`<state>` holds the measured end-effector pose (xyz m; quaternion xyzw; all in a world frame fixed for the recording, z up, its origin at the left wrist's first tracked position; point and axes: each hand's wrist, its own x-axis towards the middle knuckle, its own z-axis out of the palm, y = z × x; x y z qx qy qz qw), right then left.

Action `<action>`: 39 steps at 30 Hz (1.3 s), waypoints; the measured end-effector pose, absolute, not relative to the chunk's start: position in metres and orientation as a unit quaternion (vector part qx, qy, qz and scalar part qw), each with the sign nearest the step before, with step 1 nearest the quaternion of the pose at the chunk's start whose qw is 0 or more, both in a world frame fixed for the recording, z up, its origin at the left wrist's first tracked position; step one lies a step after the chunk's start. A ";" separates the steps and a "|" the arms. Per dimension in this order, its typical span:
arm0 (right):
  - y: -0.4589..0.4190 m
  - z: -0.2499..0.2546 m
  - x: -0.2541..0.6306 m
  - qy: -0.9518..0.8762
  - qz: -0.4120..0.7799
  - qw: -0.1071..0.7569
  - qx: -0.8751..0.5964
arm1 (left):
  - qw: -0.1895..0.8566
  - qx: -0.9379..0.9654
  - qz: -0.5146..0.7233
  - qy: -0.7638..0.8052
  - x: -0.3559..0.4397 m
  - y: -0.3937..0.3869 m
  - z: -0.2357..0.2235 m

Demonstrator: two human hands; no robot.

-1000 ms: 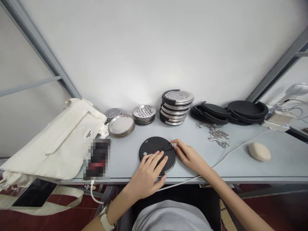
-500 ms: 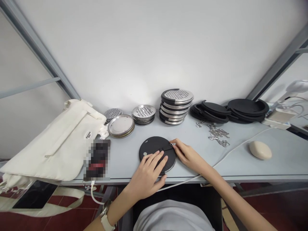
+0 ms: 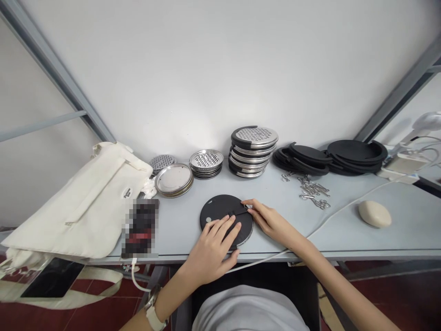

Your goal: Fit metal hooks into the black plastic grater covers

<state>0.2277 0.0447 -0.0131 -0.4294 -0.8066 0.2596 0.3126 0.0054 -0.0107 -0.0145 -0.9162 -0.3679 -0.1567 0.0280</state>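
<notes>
A round black disc (image 3: 218,206) with a thin metal rim lies flat near the table's front edge. Across its lower half rests my left hand (image 3: 214,252), fingers spread and holding it down. At the disc's upper right edge my right hand (image 3: 272,224) pinches a small metal clasp (image 3: 245,206) between thumb and fingertips. Whether the clasp is hooked to the disc is too small to tell. Several similar metal clasps (image 3: 314,188) lie loose behind my right hand.
Along the wall stand tall stacked graters (image 3: 257,138), smaller grater plates (image 3: 206,160), plain metal discs (image 3: 173,178) and black round covers (image 3: 354,156). A white bag (image 3: 86,207) and a blurred phone (image 3: 139,230) are left. A cable (image 3: 339,209) and a cream mouse-shaped object (image 3: 375,214) lie right.
Almost nothing differs; the whole view has shifted very slightly. Both hands keep their places on the disc and the clasp.
</notes>
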 end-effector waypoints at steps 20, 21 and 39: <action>0.043 -0.012 0.227 -0.796 0.266 0.313 -0.444 | 0.036 -0.914 -0.166 -0.368 0.005 -0.011 -0.014; 0.043 -0.012 0.227 -0.795 0.269 0.313 -0.445 | 0.036 -0.914 -0.165 -0.368 0.005 -0.011 -0.014; 0.045 -0.017 0.227 -0.784 0.236 0.365 -0.443 | 0.038 -0.914 -0.171 -0.365 0.005 -0.011 -0.014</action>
